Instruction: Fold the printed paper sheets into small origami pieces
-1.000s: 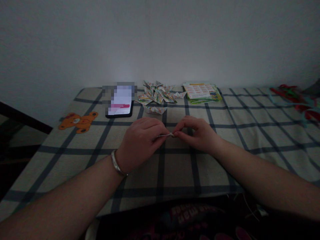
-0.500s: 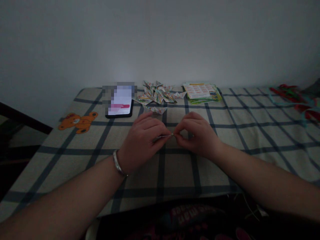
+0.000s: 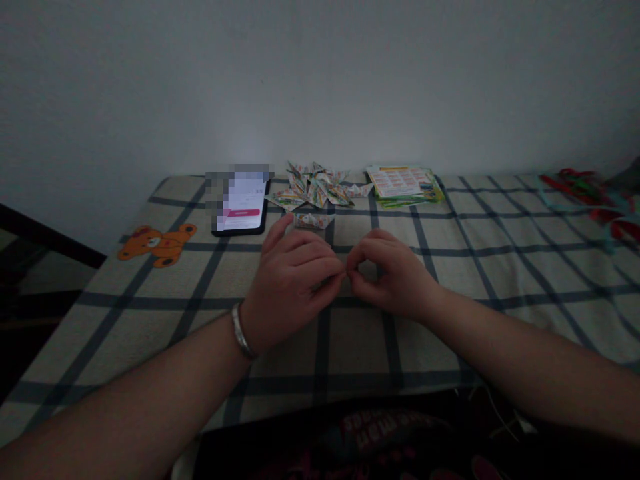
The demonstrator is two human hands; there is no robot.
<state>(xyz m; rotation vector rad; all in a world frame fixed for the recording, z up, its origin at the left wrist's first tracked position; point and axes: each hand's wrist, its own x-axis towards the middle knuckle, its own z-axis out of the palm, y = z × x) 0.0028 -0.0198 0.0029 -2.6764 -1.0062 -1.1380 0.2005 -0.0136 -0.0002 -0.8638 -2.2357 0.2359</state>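
Observation:
Both my hands meet over the middle of the checked cloth (image 3: 200, 287). My left hand (image 3: 293, 283), with a metal bangle on the wrist, has its fingers curled and pinches a small folded paper piece that is almost hidden now. My right hand (image 3: 387, 273) pinches the same spot from the right, fingertips touching the left hand's. Beyond them lies a single folded paper piece (image 3: 313, 220), and behind that a heap of several folded printed papers (image 3: 315, 187).
A lit phone (image 3: 240, 208) lies at the back left. A stack of printed sheets (image 3: 403, 183) sits at the back right of the heap. Red and teal ribbons (image 3: 593, 200) lie at the far right. A bear print (image 3: 156, 243) marks the cloth's left side. The wall stands close behind.
My hands have closed in on each other. The thin paper edge that showed between the fingertips is now nearly covered. My left thumb has lifted.

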